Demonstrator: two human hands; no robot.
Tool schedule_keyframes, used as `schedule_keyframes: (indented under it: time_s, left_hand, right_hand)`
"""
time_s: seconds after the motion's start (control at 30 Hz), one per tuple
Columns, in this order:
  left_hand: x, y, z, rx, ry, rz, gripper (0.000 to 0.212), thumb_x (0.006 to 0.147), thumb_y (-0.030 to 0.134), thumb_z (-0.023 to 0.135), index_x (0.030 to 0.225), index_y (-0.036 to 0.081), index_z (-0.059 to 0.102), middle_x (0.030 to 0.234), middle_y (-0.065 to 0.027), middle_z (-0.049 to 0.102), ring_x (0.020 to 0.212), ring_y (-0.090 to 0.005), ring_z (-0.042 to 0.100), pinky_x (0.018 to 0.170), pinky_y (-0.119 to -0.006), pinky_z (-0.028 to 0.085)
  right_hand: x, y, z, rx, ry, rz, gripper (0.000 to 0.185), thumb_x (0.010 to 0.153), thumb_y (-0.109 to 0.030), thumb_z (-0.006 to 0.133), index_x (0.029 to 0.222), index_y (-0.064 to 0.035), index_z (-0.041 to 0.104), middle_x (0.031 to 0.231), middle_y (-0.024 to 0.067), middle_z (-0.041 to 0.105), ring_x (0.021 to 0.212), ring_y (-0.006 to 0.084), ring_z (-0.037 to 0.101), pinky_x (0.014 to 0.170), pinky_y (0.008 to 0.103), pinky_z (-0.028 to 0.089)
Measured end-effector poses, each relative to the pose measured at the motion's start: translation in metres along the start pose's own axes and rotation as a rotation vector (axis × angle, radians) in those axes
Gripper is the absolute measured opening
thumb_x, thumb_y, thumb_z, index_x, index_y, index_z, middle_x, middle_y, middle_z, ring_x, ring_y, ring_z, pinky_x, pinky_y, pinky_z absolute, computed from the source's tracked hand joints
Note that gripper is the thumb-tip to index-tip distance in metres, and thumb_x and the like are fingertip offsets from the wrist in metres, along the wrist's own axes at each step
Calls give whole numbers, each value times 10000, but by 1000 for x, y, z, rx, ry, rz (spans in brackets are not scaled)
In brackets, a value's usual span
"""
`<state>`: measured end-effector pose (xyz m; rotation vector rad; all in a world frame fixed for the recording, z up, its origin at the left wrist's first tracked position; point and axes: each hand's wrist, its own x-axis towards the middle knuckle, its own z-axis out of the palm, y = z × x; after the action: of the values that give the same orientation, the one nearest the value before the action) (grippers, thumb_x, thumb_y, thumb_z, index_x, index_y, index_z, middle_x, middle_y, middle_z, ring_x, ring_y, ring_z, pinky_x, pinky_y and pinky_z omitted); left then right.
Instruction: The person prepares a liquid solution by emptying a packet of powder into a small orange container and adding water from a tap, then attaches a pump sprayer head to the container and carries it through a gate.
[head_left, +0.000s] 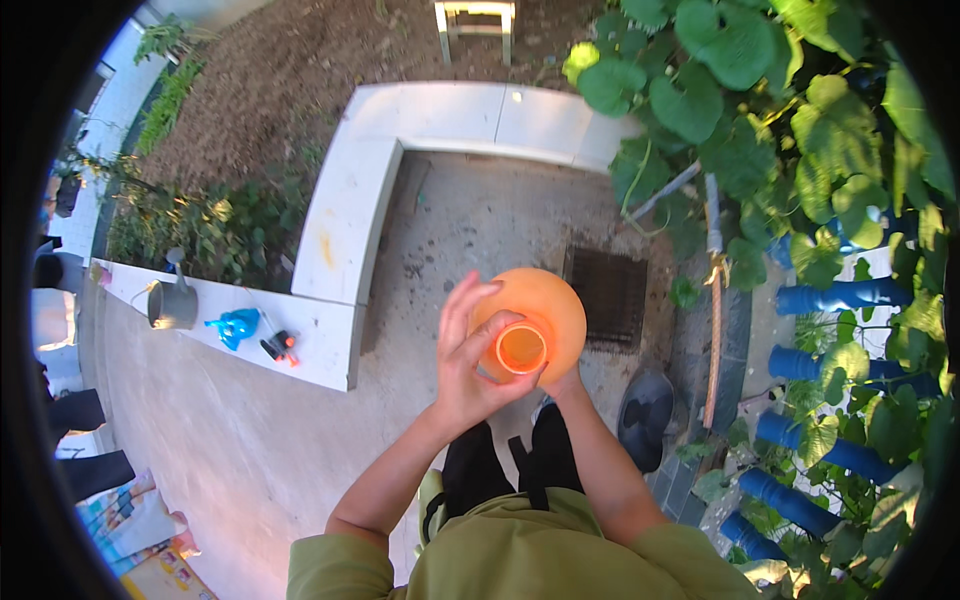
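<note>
An orange plastic bottle (564, 311) with a round body is held out before my waist, its uncapped neck facing up at me. My left hand (472, 341) grips it at the neck, thumb and forefinger curled around the open mouth and the other fingers raised along the body. From below, my right hand (564, 381) holds the bottle's near right side; most of its fingers are hidden under the bottle. On the white bench to the left lies a black sprayer head (277, 345) with orange parts, beside a crumpled blue plastic item (234, 327).
A metal watering can (172, 304) stands on the white bench (330, 330). A dark drain grate (606, 296) lies in the concrete floor. Leafy vines (750, 135) and blue posts (840, 296) crowd the right. A dark grey object (646, 420) sits near my feet. A small stool (475, 15) stands on the soil.
</note>
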<state>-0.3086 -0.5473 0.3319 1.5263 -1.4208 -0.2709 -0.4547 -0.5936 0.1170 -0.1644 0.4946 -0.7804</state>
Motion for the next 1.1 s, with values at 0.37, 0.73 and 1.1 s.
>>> schedule_keyframes:
  time_s: [0.37, 0.73, 1.1]
  left_hand:
    - [69, 89, 4, -138, 56, 12, 445, 612, 104, 768, 1016, 5, 610, 1147, -131, 574, 1090, -254, 533, 933, -353, 414]
    - [43, 98, 28, -156, -30, -68, 444, 604, 166, 789, 986, 11, 624, 1095, -108, 565, 1031, -254, 531, 895, -351, 424]
    - [31, 112, 20, -136, -93, 66, 443, 577, 176, 797, 976, 66, 640, 1049, -73, 539, 1013, -249, 484, 877, -354, 401]
  right_hand:
    - [-51, -95, 125, -20, -51, 103, 660, 847, -647, 317, 1345, -216, 364, 1396, 41, 361, 1264, 277, 360, 1006, 518, 303]
    - [-85, -70, 92, 58, 55, 167, 657, 825, -657, 343, 1321, -228, 387, 1347, 66, 417, 1208, 309, 421, 953, 552, 346]
    - [-104, -66, 115, 185, -73, 37, 557, 864, -550, 395, 1269, -169, 434, 1270, 46, 487, 1119, 216, 507, 933, 443, 410]
